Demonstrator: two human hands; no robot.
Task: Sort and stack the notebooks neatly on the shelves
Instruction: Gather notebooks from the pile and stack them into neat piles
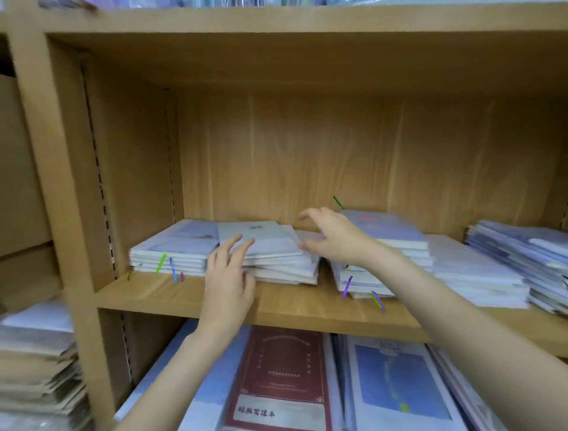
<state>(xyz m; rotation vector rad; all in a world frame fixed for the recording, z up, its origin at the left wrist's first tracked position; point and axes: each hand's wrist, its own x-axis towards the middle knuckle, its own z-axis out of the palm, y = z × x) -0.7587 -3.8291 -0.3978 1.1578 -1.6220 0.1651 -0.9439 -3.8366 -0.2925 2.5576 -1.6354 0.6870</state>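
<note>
Hands, left hand (pixel 229 278) and right hand (pixel 333 235) (fingers spread, empty), flank middle notebook stack (pixel 276 258).

At nine o'clock, outside the left upright (pixel 40 147) of the shelving, stands a plain brown cardboard box (pixel 18 160) whose flat face fills the left edge of the view. A second brown cardboard face (pixel 27 270) sits just beneath it, with a dark seam between the two. At about eight o'clock, below these, lies a stack of flat paper goods (pixel 37 369). It is pale on top and kraft-brown lower down, with its edges fanned unevenly, and blur hides what the goods are. At twelve o'clock, along the very top edge, a row of glossy plastic-wrapped goods (pixel 215 3) in pale lilac and grey rests on the top board (pixel 276 18), cropped by the frame.
</note>
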